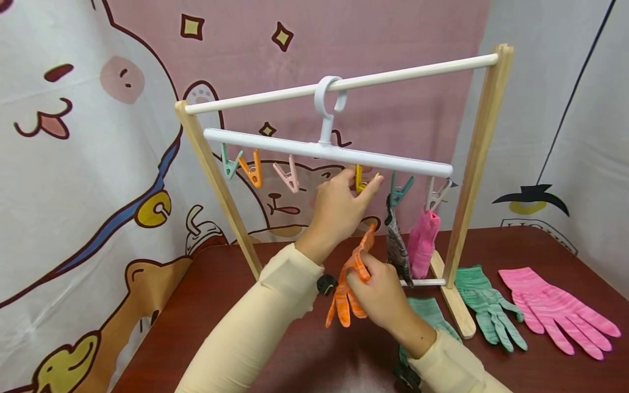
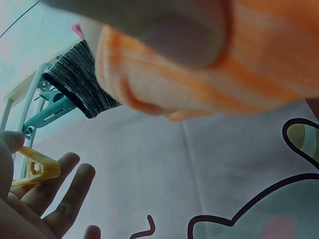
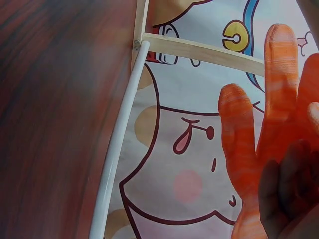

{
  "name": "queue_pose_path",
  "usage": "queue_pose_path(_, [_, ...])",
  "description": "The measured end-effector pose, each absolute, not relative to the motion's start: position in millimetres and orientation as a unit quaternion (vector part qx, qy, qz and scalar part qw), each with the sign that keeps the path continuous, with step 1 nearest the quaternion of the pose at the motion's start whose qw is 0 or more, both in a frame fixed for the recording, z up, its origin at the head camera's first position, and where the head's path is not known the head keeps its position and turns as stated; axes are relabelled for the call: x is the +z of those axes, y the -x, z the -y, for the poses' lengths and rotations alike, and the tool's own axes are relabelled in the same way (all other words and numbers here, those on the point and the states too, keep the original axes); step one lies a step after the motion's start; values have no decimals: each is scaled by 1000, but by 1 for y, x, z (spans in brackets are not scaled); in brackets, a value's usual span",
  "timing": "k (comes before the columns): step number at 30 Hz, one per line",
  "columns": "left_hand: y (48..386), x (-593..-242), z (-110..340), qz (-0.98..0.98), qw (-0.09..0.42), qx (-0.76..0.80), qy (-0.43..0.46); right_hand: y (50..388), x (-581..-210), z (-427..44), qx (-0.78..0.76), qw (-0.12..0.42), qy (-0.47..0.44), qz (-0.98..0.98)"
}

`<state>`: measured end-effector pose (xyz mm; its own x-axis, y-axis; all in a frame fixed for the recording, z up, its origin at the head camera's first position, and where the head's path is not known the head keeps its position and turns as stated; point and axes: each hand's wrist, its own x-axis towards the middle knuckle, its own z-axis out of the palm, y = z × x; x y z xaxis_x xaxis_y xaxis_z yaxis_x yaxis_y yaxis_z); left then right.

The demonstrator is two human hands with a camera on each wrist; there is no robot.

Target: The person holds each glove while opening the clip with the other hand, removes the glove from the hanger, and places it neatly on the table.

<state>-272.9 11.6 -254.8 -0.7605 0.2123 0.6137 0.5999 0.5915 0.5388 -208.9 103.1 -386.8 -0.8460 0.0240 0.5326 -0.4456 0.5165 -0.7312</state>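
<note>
My left hand (image 1: 336, 210) is raised to the hanger and pinches the yellow clip (image 2: 42, 167) between thumb and fingers. Below it, my right hand (image 1: 388, 297) grips an orange striped glove (image 1: 342, 308), its fingers hanging down in the head view. The glove's cuff end (image 2: 144, 74) is close to the left wrist camera, with a blurred thumb across it. From the white hanger (image 1: 275, 146), a teal clip (image 1: 400, 192) holds a dark grey knitted piece (image 1: 397, 248), and a whitish clip (image 1: 437, 194) holds a folded pink piece (image 1: 422, 245).
Green (image 1: 231, 164), orange (image 1: 253, 170) and pink (image 1: 290, 174) clips hang on the hanger's left half. A wooden stand (image 1: 479, 164) carries the hanger on its white rod (image 1: 417, 71). A green glove (image 1: 488, 308) and a pink glove (image 1: 560, 311) lie at right; another green piece (image 1: 432, 314) is partly hidden.
</note>
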Motion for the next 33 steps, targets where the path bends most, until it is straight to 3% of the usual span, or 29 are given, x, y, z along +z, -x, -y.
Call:
queue_pose_path(17, [260,-274,22,853,166,-414,270,210,-386,-105,481,242,-128,833])
queue_pose_path(28, [257,-308,71,830,243,-436,249,208,-384,-105,476,264,-134,828])
queue_pose_path(33, [262,-323,94,805,316,-451,219,208,-384,-105,472,272,-139,827])
